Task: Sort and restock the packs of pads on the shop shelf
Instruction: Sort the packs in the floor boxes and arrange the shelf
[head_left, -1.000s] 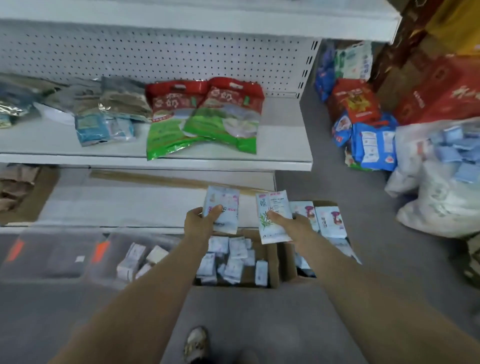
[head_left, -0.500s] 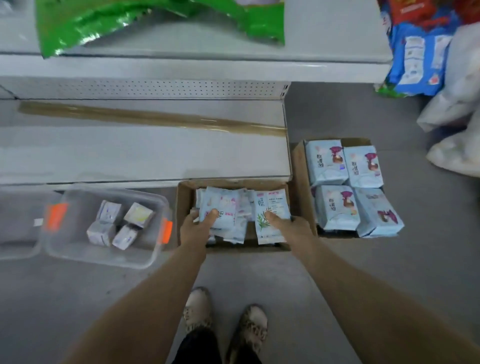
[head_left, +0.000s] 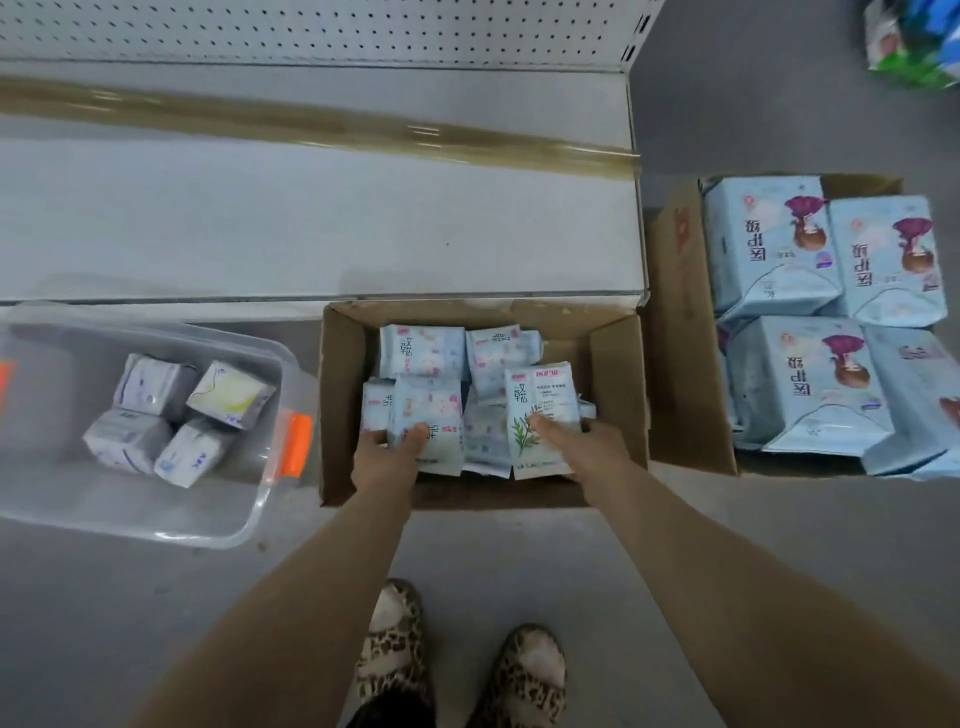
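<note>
A white metal bottom shelf (head_left: 311, 234) stands behind an open brown cardboard box (head_left: 343, 415) on the floor. Inside the box, the left hand (head_left: 387, 457) grips a pink-flowered pale-blue pack (head_left: 431, 415), fingers curled under it. The right hand (head_left: 584, 449) pinches a white leaf-printed pack (head_left: 540, 410) the same way.

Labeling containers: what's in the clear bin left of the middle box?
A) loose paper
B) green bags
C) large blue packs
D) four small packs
D: four small packs lie close together in the clear bin.
</note>
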